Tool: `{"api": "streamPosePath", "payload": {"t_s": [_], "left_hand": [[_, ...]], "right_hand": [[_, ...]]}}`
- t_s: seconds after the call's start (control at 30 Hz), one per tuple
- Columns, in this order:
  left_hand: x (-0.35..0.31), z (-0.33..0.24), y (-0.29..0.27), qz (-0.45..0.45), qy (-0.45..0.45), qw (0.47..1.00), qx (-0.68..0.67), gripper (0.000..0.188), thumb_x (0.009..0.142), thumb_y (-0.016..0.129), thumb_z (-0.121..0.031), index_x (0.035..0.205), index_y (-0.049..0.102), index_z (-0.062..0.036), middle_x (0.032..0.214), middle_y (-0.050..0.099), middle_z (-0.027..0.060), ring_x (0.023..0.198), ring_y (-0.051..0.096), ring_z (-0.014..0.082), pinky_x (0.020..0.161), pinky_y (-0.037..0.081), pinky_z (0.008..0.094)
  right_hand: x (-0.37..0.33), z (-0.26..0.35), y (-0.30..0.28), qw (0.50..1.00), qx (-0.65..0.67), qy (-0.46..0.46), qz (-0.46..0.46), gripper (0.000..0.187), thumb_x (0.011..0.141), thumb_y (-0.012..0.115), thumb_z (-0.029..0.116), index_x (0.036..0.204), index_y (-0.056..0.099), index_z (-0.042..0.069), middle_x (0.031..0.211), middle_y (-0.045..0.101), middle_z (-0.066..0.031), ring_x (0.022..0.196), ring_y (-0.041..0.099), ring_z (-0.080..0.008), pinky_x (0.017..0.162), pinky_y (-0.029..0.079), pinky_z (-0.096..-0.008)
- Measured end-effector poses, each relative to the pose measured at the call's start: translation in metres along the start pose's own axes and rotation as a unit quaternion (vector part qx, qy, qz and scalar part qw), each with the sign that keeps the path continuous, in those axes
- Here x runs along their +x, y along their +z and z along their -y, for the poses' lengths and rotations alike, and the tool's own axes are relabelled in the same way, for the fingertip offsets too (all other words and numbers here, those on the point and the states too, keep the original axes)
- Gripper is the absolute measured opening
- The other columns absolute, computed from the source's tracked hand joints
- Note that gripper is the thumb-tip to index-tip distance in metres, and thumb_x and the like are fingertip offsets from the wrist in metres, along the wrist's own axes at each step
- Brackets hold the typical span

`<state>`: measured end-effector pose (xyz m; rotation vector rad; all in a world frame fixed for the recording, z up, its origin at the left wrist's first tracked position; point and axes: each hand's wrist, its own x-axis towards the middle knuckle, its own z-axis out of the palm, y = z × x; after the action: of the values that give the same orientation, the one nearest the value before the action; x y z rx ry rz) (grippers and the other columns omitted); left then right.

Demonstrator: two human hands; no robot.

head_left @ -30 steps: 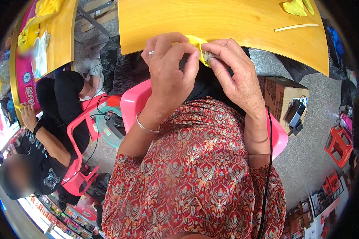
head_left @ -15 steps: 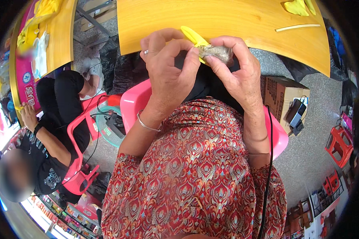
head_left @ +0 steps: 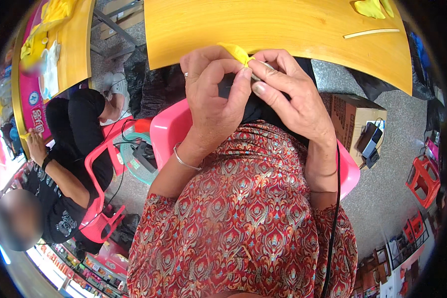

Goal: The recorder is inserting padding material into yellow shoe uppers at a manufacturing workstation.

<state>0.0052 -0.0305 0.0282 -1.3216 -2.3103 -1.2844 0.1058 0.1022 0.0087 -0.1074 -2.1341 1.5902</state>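
Observation:
Just off the table's near edge, both my hands meet at a small piece of yellow cloth-like material (head_left: 236, 51). My left hand (head_left: 211, 97) pinches it between thumb and fingertips, and its pointed end sticks up beyond the fingers. My right hand (head_left: 298, 99) is closed around a greyish-brown bundle (head_left: 255, 76), mostly hidden behind the fingers. The right index fingertip presses at the gathered part of the yellow piece, close to the left thumb. What the bundle consists of is too covered to make out.
The wooden table (head_left: 273, 30) carries a pale thin strip (head_left: 371, 33) and yellow pieces (head_left: 370, 8) at far right. A cardboard box (head_left: 345, 116) and red stool (head_left: 423, 181) stand right. Left, another person in black (head_left: 59, 193) sits by a second table (head_left: 77, 49).
My right fingers have closed over the bundle, covering most of it, and the right index finger has moved left to the yellow piece. My left hand has shifted slightly nearer to me, still pinching.

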Motion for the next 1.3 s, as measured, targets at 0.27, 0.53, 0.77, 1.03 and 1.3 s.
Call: {"api": "streamPosePath", "payload": {"t_s": [0.27, 0.53, 0.77, 1.03, 1.3], "left_hand": [[-0.006, -0.01, 0.012, -0.019, -0.209, 0.905, -0.37, 0.014, 0.079, 0.068, 0.005, 0.09, 0.062, -0.0011, 0.094, 0.055, 0.0055, 0.09, 0.054, 0.0133, 0.076, 0.046, 0.0228], [-0.004, -0.003, 0.014, 0.035, -0.153, 0.969, -0.189, 0.013, 0.081, 0.068, 0.002, 0.091, 0.061, -0.002, 0.089, 0.055, 0.0065, 0.075, 0.056, 0.0151, 0.066, 0.047, 0.0256], [0.0, -0.002, 0.016, 0.026, 0.003, 0.999, -0.022, 0.015, 0.076, 0.068, 0.005, 0.086, 0.058, -0.0017, 0.084, 0.055, 0.0124, 0.071, 0.055, 0.0273, 0.061, 0.046, 0.0344], [-0.001, -0.003, 0.016, -0.01, 0.163, 0.986, 0.026, 0.022, 0.068, 0.069, 0.004, 0.087, 0.059, -0.0009, 0.084, 0.054, 0.0119, 0.066, 0.051, 0.0274, 0.055, 0.042, 0.0363], [-0.004, -0.008, 0.025, 0.049, -0.008, 0.981, -0.188, 0.023, 0.079, 0.071, 0.001, 0.1, 0.06, 0.0002, 0.094, 0.057, 0.0101, 0.074, 0.055, 0.0164, 0.064, 0.047, 0.0277]], "right_hand": [[0.0, -0.009, -0.002, 0.99, 0.079, 0.069, -0.094, 0.027, 0.081, 0.066, 0.0, 0.107, 0.069, 0.003, 0.094, 0.064, -0.0072, 0.083, 0.062, -0.0137, 0.072, 0.049, -0.0234], [0.002, -0.007, 0.002, 0.982, 0.02, 0.098, -0.159, 0.019, 0.074, 0.072, 0.005, 0.093, 0.069, 0.004, 0.082, 0.064, -0.0066, 0.074, 0.062, -0.0155, 0.067, 0.048, -0.0258], [0.002, -0.006, 0.011, 0.975, 0.009, 0.116, -0.187, 0.024, 0.073, 0.073, 0.007, 0.096, 0.068, 0.006, 0.082, 0.065, -0.0058, 0.07, 0.062, -0.015, 0.064, 0.049, -0.0259], [0.004, 0.005, 0.002, 0.972, -0.088, 0.083, -0.203, 0.024, 0.074, 0.073, 0.008, 0.097, 0.067, 0.006, 0.083, 0.067, -0.0061, 0.069, 0.063, -0.0122, 0.062, 0.05, -0.0249], [0.0, -0.011, 0.0, 0.943, 0.181, 0.162, -0.227, 0.017, 0.084, 0.071, 0.007, 0.099, 0.066, 0.001, 0.083, 0.067, -0.0022, 0.071, 0.061, -0.0066, 0.062, 0.05, -0.0218]]}}
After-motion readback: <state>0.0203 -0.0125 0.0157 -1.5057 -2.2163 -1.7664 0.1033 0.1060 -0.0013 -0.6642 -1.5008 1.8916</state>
